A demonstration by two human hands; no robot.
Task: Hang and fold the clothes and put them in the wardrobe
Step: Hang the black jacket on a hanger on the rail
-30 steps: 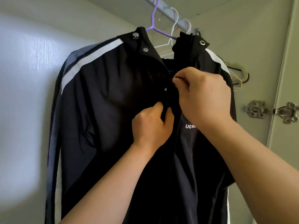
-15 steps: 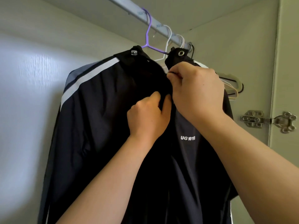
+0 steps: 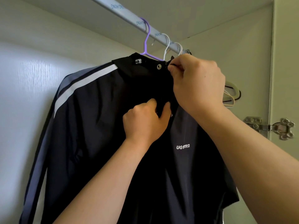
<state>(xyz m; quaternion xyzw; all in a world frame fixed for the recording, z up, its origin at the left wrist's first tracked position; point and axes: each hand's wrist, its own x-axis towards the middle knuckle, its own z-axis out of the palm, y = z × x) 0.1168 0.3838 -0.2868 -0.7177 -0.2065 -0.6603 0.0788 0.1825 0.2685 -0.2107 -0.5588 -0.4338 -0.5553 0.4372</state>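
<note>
A black jacket (image 3: 97, 126) with white and grey shoulder stripes hangs on a purple hanger (image 3: 146, 41) from the wardrobe rail (image 3: 123, 13). My left hand (image 3: 145, 122) grips the jacket's front at chest height, pinching the fabric by the zip line. My right hand (image 3: 197, 81) is up at the collar, pinching the zip pull at the top. The front is closed up to the collar, and metal snaps show on the collar.
White hangers (image 3: 166, 44) hang bare on the rail behind the jacket, and beige and black ones (image 3: 231, 92) further right. The wardrobe's left wall (image 3: 24, 94) is close to the sleeve. A metal door hinge (image 3: 268, 126) sits on the right side.
My right hand has drawn the zip pull upward from chest height to the collar, closing the jacket front. My left hand has kept its hold lower down.
</note>
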